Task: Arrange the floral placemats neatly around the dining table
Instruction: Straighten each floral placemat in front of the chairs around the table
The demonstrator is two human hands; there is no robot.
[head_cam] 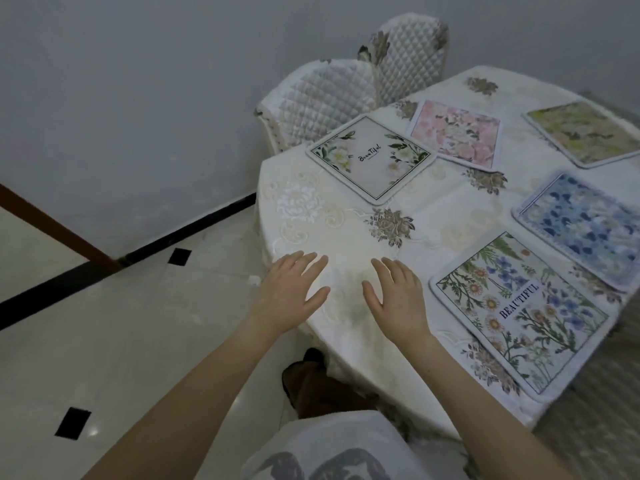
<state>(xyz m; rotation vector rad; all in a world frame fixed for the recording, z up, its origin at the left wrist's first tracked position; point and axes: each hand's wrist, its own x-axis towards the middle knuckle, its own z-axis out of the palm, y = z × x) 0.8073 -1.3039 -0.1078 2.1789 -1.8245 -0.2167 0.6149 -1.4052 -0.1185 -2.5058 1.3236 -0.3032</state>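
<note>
Cream tablecloth [346,237]: left hand [291,289], right hand [394,296] flat, empty.

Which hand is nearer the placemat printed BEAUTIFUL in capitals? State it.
Right. The right hand lies just left of the BEAUTIFUL placemat; the left hand is farther left, beyond it.

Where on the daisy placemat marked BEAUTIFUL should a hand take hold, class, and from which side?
Probably the rounded near-left corner of the daisy placemat, approached from the left. It lies flat on the tablecloth, so lift an edge, and that corner sits closest to the open right hand.
</note>
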